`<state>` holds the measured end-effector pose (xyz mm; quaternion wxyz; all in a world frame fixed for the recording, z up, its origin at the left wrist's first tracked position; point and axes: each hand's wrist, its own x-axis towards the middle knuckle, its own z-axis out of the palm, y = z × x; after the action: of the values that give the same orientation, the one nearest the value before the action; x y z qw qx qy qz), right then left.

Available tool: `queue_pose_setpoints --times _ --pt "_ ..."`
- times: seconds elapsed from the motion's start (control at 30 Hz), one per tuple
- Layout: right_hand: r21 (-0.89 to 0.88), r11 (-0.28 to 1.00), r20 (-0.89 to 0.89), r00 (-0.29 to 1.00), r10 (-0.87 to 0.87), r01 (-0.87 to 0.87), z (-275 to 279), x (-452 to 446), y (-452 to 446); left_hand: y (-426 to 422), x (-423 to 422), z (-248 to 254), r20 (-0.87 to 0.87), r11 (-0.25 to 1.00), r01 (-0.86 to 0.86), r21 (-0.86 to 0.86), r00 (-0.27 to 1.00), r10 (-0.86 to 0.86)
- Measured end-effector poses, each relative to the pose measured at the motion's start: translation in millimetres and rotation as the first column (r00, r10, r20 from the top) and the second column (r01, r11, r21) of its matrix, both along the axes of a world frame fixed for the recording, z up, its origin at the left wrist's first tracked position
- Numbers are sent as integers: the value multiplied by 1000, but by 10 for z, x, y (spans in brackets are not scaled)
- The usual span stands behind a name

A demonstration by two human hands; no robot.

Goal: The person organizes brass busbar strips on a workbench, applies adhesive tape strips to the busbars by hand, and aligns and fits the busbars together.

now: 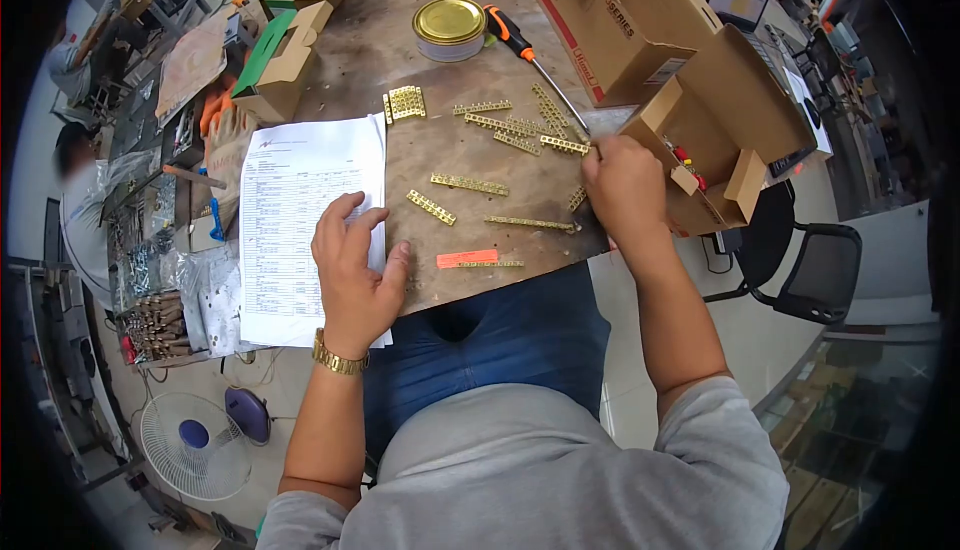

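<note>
Workbench [350, 60]: In the head view, a person in a grey shirt [500, 470] sits with both bare hands over the wooden top, brass strips [470, 185] spread between and beyond them.
Left hand [358, 272]: Fingers loosely parted, gripping nothing, over the right side of the printed sheets [285, 240]; a drag of the palm might pull the papers askew.
Right hand [627, 190]: Fingers curled at the end of one strip [563, 144]; from here I cannot tell whether they pinch it or merely touch it.
Loose pile: Strips overlap just beside the right hand, so lifting one could drag its neighbours.
Bundle [405, 103]: Strips lie side by side near the sheets' upper corner; a stray knuckle might break the row.
Screwdriver [525, 50]: Its shaft slants toward the right hand, the tip near the pile; a bump could roll it into the strips.
Orange slip [467, 259]: Close to the front edge, a strip along its lower side; a forearm's brush could send both over.
</note>
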<state>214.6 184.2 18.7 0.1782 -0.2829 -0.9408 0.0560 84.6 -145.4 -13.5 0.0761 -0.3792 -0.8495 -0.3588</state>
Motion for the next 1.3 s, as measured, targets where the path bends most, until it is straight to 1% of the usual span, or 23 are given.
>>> queue_pose_setpoints --times 0.03,0.07,0.13,0.23,0.33,0.43,0.53,0.63,0.73,0.83,0.93,1.03,1.13,1.23,1.3 --pt "-12 999 -92 995 33 -35 -19 20 19 -2 -2 0 -3 1000 2 0 1000 -2" --pt "-112 987 -161 983 93 -112 -22 69 16 0 -7 -1 -4 1000 4 -1 1000 -4" --pt "-291 916 -311 933 181 -275 157 157 -123 10 -6 1 0 1000 5 -5 1000 -5" --pt "-242 892 -246 914 324 -381 34 272 -234 20 2 3 2 1000 6 -13 1000 -6" --pt "-216 864 -152 890 430 -454 -142 323 -283 24 -2 -18 -4 1000 5 -9 1000 -5" --pt "-166 852 -134 867 480 -497 -159 334 -249 10 -11 -11 7 1000 3 -10 1000 -3" --pt "-195 844 -109 867 487 -499 -148 326 -245 1 -6 -6 9 1000 7 -19 1000 -7" --pt "-190 821 -117 843 525 -538 -159 307 -262 19 -7 -6 -13 1000 11 -19 1000 -12" --pt "-251 791 -132 829 543 -558 -96 301 -252 12 -3 -10 -30 999 10 -31 999 -11" --pt "-290 782 -112 831 545 -552 -61 292 -225 18 0 -13 -32 999 10 -42 999 -12" --pt "-229 771 -158 804 574 -595 -88 256 -212 19 -8 -17 -41 999 13 -48 999 -15" --pt "-142 818 -148 829 539 -557 -122 242 -118 16 -10 -16 -43 999 12 -38 999 -14" --pt "-15 909 -166 898 408 -416 -177 202 -22 12 2 -8 -29 999 5 -33 1000 -6" --pt "-91 854 -207 849 487 -512 12 249 -96 27 -4 -6 -4 1000 4 -21 1000 -4" --pt "-189 780 -124 802 584 -597 96 304 -206 23 -6 -15 0 1000 6 -14 1000 -6"
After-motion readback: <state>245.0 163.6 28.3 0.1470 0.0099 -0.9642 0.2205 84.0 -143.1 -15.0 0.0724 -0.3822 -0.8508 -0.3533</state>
